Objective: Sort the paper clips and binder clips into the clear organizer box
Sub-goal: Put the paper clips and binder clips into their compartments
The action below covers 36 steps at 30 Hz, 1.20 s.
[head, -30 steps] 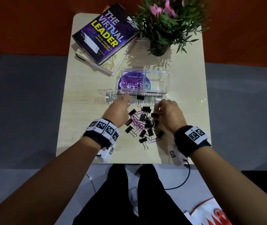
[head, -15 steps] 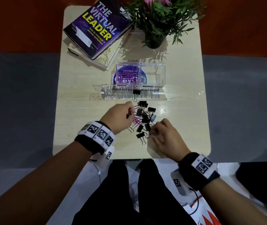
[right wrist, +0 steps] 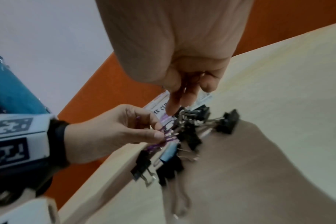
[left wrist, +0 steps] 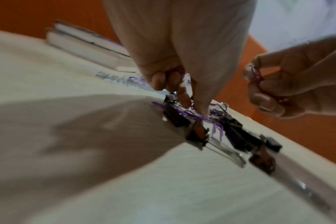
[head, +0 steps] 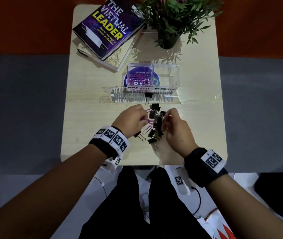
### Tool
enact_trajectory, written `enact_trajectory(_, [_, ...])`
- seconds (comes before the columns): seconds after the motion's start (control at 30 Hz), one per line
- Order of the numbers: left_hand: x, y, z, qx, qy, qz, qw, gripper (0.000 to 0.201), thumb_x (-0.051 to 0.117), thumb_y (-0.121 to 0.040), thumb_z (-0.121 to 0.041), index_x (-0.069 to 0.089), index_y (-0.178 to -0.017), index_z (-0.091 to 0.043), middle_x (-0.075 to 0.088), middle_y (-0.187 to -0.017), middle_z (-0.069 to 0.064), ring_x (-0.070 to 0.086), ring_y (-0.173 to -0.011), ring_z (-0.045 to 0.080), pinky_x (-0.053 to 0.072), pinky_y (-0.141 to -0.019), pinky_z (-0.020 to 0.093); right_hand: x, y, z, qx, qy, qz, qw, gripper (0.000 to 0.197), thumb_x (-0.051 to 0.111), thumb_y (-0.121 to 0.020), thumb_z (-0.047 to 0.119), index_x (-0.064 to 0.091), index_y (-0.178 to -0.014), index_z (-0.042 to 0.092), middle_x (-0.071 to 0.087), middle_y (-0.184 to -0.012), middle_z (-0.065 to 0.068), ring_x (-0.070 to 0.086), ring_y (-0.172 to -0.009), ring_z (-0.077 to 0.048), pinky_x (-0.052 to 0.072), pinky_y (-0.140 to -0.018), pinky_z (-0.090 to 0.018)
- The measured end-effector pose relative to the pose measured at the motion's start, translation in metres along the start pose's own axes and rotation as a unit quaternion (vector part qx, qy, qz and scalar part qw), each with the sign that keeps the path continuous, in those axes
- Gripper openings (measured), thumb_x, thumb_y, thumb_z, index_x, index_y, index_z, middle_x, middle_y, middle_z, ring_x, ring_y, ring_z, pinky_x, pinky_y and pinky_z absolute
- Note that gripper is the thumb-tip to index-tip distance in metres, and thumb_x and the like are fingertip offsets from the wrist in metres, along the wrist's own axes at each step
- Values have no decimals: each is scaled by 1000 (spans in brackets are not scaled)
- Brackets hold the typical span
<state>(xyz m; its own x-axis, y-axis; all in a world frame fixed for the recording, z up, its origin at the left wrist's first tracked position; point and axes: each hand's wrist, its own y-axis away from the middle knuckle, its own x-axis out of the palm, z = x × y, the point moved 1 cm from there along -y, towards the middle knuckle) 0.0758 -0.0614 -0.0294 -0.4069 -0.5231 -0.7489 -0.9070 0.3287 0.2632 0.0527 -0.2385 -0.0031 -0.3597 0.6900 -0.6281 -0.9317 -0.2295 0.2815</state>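
the mixed pile of black binder clips (head: pixel 156 125) and purple paper clips (head: pixel 148 120) is lying at table centre, at 6 o'clock of the clear organizer box (head: pixel 165 73), whose left compartment is holding purple clips. the left hand (head: pixel 130 119) is pinching purple paper clips at the pile's 9 o'clock; the right hand (head: pixel 177 128), at 3 o'clock, is pinching a purple clip in curled fingers. one stray binder clip (head: pixel 148 96) is sitting on the lid (head: pixel 120 96) just before the box. books (head: pixel 106 28) and a potted plant (head: pixel 170 23) are standing at 12 o'clock.
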Motion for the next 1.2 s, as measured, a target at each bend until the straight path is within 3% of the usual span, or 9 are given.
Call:
enact_trajectory(0.13, [-5, 11, 14, -74, 138, -82, 984, 5, 64, -88, -12, 61, -84, -11, 64, -77, 1, 58, -72, 16, 46, -67, 29, 7, -21, 19, 2, -12, 36, 999, 25, 40, -81, 3, 43, -101, 17, 66, -76, -10, 56, -66, -34, 50, -62, -44])
enact_trajectory(0.23, [-9, 19, 27, -110, 163, -104, 975, 9, 54, -93, -11, 51, -86, -16, 67, -71, 2, 64, -69, 20, 54, -69, 37, 14, -37, 22, 7, 35, 49, 998, 18, 33, -83, 14, 44, -97, 18, 71, -91, -12, 61, -78, -35, 52, -67, -43])
enact_trajectory(0.43, [-13, 18, 26, -91, 39, -9, 995, 19, 38, -93, -1, 45, -106, -12, 67, -96, 12, 60, -78, 32, 52, -71, 46, 26, -49, 25, -26, 241, 48, 969, 24, 57, -85, 35, 55, -93, 13, 69, -86, -9, 62, -80, -31, 46, -60, -34])
enact_trajectory(0.57, [-15, 14, 23, -51, -6, 24, 998, 14, 42, -92, -7, 48, -104, -9, 64, -98, 12, 58, -87, 32, 50, -74, 45, 33, -48, 24, -26, 286, 55, 956, 15, 57, -87, 23, 59, -94, 10, 69, -88, -12, 63, -82, -36, 37, -58, -33])
enact_trajectory(0.73, [-17, 6, 30, -13, -51, 64, 997, 18, 61, -88, -20, 53, -104, -20, 64, -101, 3, 57, -93, 25, 49, -75, 39, 33, -51, 24, -11, 304, 59, 951, 12, 51, -84, 7, 59, -93, 7, 68, -93, -15, 63, -86, -36, 34, -60, -33])
enact_trajectory(0.93, [-18, -1, 30, -3, -85, 79, 993, 10, 63, -88, -19, 59, -96, -15, 65, -97, 2, 57, -93, 24, 49, -73, 38, 30, -53, 23, 12, 269, 76, 960, 13, 53, -82, 12, 57, -92, 5, 65, -99, -15, 60, -93, -36, 38, -64, -34])
enact_trajectory(1.03, [-18, 4, 29, 32, -136, 76, 987, 14, 53, -94, -24, 55, -100, -11, 63, -100, 7, 54, -93, 26, 48, -75, 41, 22, -51, 22, 50, 201, 80, 975, 4, 56, -80, 13, 54, -82, 11, 62, -87, -11, 57, -83, -33, 38, -63, -32])
enact_trajectory(1.13, [-18, 8, 29, 90, -195, 77, 974, 17, 44, -98, -21, 54, -101, -7, 61, -98, 11, 53, -90, 28, 46, -74, 40, 8, -51, 25, 65, 79, 85, 991, 14, 62, -83, 15, 50, -75, 13, 53, -67, 3, 51, -67, -21, 37, -56, -26])
enact_trajectory(1.2, [-23, 9, 29, 96, -196, 71, 973, 16, 43, -97, -19, 54, -101, -7, 61, -99, 11, 53, -90, 28, 44, -73, 39, -5, -58, 38, 44, 15, 73, 996, 14, 60, -88, 14, 50, -78, 12, 49, -64, 10, 48, -61, -8, 35, -52, -13])
